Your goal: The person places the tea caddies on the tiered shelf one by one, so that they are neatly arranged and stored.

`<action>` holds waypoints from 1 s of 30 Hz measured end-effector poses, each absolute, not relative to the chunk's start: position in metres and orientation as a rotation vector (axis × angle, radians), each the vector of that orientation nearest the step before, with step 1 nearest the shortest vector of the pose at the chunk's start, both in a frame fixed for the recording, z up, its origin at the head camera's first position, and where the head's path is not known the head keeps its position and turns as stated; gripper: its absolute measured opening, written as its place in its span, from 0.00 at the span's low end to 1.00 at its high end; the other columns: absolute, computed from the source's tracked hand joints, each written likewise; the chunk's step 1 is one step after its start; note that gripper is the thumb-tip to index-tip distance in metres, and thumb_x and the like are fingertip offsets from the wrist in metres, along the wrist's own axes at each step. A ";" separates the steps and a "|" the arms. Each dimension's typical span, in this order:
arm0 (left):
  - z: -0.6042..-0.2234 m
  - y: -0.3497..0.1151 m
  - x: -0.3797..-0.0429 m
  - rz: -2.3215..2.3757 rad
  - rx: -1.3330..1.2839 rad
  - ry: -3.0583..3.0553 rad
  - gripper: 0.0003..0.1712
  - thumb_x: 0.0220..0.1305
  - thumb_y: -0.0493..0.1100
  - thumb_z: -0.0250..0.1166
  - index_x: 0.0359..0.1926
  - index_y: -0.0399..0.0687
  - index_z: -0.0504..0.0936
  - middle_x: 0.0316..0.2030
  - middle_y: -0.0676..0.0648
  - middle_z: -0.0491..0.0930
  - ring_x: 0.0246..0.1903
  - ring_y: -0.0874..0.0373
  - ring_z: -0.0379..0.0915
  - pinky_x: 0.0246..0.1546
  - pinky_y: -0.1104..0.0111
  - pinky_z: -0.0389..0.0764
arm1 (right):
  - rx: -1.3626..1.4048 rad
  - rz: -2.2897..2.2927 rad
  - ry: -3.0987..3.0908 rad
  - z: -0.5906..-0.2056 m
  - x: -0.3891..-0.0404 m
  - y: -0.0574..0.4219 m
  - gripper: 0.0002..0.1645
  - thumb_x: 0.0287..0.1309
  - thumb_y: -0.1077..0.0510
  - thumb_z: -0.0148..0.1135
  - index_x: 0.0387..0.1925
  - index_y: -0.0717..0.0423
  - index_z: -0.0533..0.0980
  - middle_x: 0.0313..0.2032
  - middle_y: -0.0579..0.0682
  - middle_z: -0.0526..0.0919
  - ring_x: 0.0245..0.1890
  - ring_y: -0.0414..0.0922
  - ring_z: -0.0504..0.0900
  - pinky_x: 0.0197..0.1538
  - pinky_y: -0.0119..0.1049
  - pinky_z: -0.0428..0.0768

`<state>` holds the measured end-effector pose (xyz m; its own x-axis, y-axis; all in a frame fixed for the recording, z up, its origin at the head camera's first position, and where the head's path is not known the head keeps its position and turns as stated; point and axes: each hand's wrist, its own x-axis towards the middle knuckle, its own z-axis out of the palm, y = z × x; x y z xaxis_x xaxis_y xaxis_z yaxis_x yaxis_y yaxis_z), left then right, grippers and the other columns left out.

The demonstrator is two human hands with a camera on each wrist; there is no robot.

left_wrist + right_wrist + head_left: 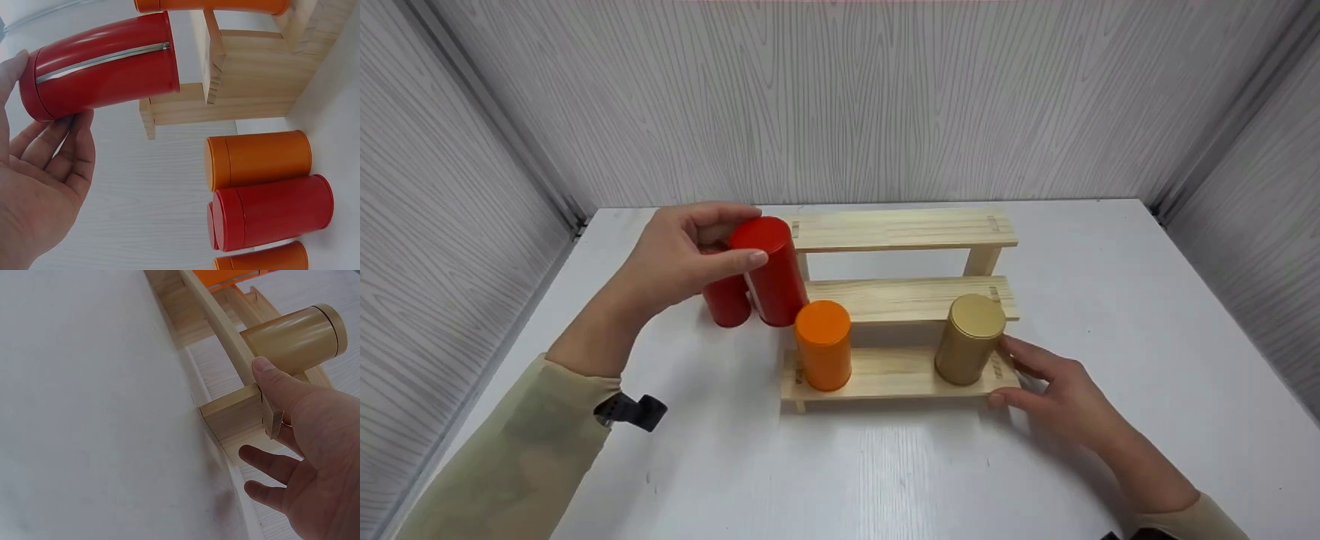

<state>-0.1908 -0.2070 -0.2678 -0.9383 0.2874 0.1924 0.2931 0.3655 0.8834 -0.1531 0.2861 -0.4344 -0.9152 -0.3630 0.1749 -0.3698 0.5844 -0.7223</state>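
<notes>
My left hand point(675, 259) grips a red cylindrical tin point(780, 281) near its lid, thumb on one side and fingers on the other. The tin is tilted and held up beside the left end of a three-step wooden shelf point(896, 300). In the left wrist view a pale seam strip runs along the held tin point(107, 67). My right hand point(1061, 394) pinches the right end of the shelf's lowest board, its thumb point(273, 377) against the board. On that board an orange tin point(825, 349) stands at the left and a gold tin point(969, 341) at the right.
Behind my left hand another red tin point(727, 301) stands on the white table point(720, 465), partly hidden. The left wrist view shows orange tins point(261, 160) beside red ones point(275, 212) there. Grey wood-grain panels point(840, 105) enclose the back and sides.
</notes>
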 end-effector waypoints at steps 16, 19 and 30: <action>-0.267 -0.179 -0.209 -1.602 -0.540 -2.634 0.35 0.63 0.55 0.79 0.68 0.51 0.82 0.54 0.49 0.87 0.54 0.54 0.85 0.57 0.56 0.85 | 0.640 1.270 -2.810 -0.433 -0.155 0.283 0.52 0.57 0.45 0.81 0.78 0.52 0.69 0.74 0.53 0.72 0.70 0.54 0.75 0.67 0.54 0.78; -0.265 -0.173 -0.212 -1.619 -0.556 -2.624 0.35 0.63 0.55 0.79 0.68 0.51 0.82 0.54 0.50 0.88 0.54 0.54 0.85 0.57 0.57 0.85 | 0.643 1.267 -2.806 -0.433 -0.155 0.281 0.51 0.56 0.47 0.82 0.78 0.51 0.69 0.74 0.53 0.72 0.70 0.53 0.76 0.66 0.53 0.78; -0.262 -0.135 -0.226 -1.711 -0.714 -2.558 0.35 0.62 0.53 0.80 0.68 0.48 0.82 0.51 0.51 0.88 0.52 0.56 0.85 0.52 0.61 0.87 | 0.663 1.311 -2.756 -0.434 -0.157 0.280 0.50 0.55 0.50 0.83 0.77 0.51 0.71 0.73 0.52 0.74 0.69 0.54 0.76 0.65 0.47 0.80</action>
<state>-0.2263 -0.1346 -0.2625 -0.8977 0.3753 0.2307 0.3564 0.3111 0.8810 -0.1571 0.2798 -0.4338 -0.9097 -0.3668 0.1945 -0.3824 0.5578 -0.7367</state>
